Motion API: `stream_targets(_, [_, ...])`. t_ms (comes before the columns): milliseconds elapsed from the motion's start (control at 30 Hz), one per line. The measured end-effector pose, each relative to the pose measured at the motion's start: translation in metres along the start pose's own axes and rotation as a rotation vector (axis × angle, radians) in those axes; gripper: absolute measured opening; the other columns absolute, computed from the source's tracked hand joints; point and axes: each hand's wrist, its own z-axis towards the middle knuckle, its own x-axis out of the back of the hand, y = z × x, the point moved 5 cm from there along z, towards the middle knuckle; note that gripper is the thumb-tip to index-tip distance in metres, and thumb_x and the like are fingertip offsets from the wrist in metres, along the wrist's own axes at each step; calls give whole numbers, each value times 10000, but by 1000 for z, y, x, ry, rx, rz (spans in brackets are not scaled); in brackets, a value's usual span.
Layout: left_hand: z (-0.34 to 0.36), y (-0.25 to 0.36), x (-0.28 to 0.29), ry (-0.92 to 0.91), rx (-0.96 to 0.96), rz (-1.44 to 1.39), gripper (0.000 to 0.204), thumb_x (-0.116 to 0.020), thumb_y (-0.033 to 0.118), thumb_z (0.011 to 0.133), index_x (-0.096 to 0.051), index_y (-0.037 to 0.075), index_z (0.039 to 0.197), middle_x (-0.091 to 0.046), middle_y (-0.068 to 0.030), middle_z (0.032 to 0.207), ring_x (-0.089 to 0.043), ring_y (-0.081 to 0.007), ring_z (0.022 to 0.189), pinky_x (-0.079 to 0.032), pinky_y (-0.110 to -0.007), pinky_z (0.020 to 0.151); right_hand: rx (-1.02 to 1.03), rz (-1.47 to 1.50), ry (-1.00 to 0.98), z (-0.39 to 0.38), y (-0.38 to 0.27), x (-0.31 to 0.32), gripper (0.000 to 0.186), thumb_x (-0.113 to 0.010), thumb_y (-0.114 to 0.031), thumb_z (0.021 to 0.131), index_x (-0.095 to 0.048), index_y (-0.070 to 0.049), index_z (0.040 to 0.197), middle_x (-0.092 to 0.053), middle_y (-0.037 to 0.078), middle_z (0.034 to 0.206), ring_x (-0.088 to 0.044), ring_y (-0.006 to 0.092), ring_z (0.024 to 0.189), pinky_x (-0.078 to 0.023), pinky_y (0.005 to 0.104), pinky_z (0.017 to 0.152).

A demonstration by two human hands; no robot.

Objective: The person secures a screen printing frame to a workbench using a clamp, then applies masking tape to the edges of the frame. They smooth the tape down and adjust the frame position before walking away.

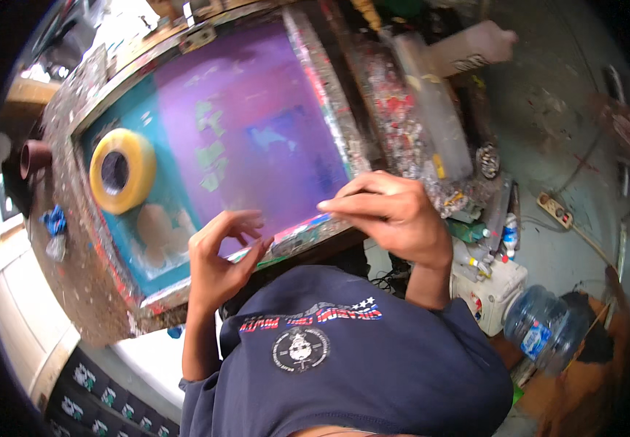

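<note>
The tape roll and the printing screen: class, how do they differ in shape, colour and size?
The tape roll is a round ring; the printing screen is four-sided. The tape roll is yellowish; the printing screen's panel is mainly purple and teal. The tape roll is far smaller than the printing screen beneath it.

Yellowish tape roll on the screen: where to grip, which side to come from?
Likely best: pinch the tape roll by its right-hand wall, coming from above and the right with the nearer left hand. It lies flat, dark round centre facing up; if that is hollow, fingers could go inside, thumb outside. Its left edge sits close to the frame rail, leaving less room there.
</note>
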Motion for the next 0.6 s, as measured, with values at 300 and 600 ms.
stream_targets(300, [-27,-38,6,225,136,-184,124,-839,63,831,-734,9,869,-703,-38,832,-634,-90,750,-496,-238,682,-375,175,72,-26,58,-9,180,-766,-32,858,-804,-92,1024,-675,69,1183,-641,107,927,-485,237,692])
stream_targets(600, [-26,-43,-3,199,220,-49,140,-787,158,892,-760,22,883,-690,-23,737,-559,-76,647,-421,-247,594,-596,358,12,-42,92,-25,148,-743,-52,911,-774,6,1044,-709,19,936,-583,31,804,-464,210,694])
